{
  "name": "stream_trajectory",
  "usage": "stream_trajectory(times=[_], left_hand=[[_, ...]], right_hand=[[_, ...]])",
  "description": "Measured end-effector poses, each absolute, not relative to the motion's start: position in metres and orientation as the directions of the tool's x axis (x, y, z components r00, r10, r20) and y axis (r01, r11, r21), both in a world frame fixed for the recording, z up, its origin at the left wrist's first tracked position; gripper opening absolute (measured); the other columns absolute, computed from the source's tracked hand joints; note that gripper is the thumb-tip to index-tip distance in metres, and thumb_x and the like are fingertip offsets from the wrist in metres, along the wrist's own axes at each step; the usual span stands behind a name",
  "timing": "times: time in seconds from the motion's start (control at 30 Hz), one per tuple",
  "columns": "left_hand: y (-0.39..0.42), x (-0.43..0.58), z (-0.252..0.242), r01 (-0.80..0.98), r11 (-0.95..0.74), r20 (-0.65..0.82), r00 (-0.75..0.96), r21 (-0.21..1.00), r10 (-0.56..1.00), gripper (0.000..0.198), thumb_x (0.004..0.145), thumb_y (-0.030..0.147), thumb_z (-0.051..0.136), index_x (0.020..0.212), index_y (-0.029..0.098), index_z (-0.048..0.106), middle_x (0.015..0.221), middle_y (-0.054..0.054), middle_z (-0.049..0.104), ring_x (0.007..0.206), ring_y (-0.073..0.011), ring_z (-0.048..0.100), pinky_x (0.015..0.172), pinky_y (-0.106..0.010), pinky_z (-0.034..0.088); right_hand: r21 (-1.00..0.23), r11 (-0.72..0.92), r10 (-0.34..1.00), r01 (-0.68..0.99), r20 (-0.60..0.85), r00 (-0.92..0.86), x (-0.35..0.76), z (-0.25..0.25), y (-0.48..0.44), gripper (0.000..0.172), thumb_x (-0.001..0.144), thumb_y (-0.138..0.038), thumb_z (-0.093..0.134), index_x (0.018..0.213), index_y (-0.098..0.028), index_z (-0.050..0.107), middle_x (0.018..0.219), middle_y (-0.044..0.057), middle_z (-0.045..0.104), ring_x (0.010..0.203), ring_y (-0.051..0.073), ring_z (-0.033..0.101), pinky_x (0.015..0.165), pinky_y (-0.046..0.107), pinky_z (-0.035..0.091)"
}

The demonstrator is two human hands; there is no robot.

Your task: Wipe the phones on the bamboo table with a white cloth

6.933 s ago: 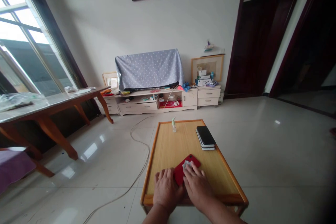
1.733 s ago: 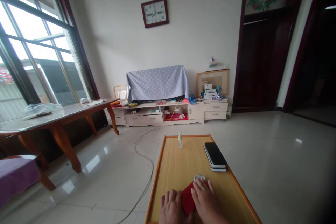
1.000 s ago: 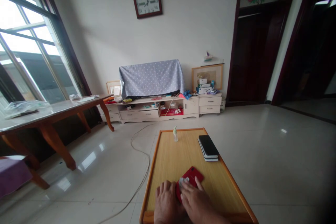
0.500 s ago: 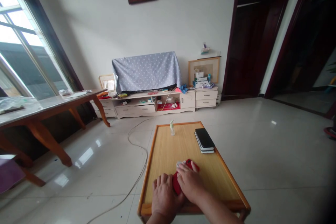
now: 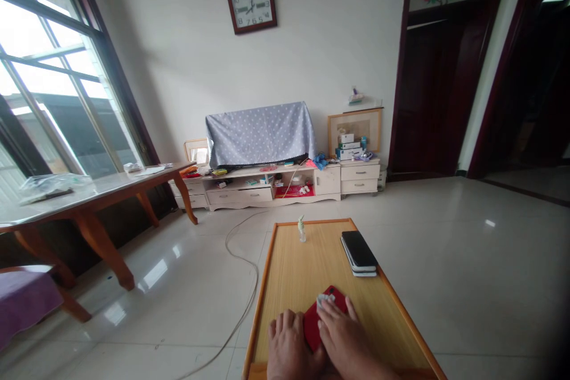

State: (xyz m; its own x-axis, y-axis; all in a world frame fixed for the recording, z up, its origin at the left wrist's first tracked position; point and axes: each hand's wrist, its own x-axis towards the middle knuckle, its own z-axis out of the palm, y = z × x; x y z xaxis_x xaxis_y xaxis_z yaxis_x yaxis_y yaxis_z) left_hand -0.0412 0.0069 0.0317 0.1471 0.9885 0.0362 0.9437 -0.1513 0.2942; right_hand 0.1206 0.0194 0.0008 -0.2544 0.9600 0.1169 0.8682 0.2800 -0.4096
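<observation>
A red phone lies back up and slanted on the small wooden table. My left hand grips its left and near edge, fingers curled on the tabletop side. Across the phone's back reaches my right hand, its fingertips pressing a crumpled white wipe onto the upper part near the camera corner. My right palm and fingers hide much of the phone's right side. A small clear pump bottle with a pale green top stands upright at the table's far end.
Near the table's right edge lies a stack of phones, a black one on top. A cable runs over the floor to the left. Beyond stand a low white cabinet and a longer table.
The camera view has tilted up, so everything sits lower and slightly right in the picture. My right hand has slid the wipe across the phone's top, leaving more of the red back showing.
</observation>
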Motion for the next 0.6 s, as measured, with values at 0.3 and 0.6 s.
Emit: stream_trajectory(times=[0.3,0.6], left_hand=[[0.011,-0.048,0.025,0.952,-0.147,-0.026,0.16,0.27,0.987,0.037,0.087,0.034,0.039,0.117,0.027,0.059,0.117,-0.008,0.058,0.113,-0.0268,0.048,0.102,-0.042,0.026],[0.005,-0.035,0.04,0.97,-0.113,-0.058,0.128,0.214,0.99,0.054,0.075,0.056,0.054,0.119,0.025,0.059,0.118,-0.011,0.057,0.115,-0.0313,0.047,0.103,-0.045,0.024]], right_hand=[[-0.513,0.374,0.907,0.772,0.031,-0.419,0.099,0.001,0.004,0.045,0.093,-0.031,0.039,0.134,-0.028,0.058,0.15,0.006,0.043,0.141,0.026,0.036,0.12,0.056,0.008],[-0.402,0.149,0.987,0.904,0.109,-0.114,0.139,0.015,0.025,0.052,0.099,-0.038,0.024,0.132,-0.021,0.061,0.144,0.011,0.052,0.137,0.026,0.043,0.119,0.057,0.008]])
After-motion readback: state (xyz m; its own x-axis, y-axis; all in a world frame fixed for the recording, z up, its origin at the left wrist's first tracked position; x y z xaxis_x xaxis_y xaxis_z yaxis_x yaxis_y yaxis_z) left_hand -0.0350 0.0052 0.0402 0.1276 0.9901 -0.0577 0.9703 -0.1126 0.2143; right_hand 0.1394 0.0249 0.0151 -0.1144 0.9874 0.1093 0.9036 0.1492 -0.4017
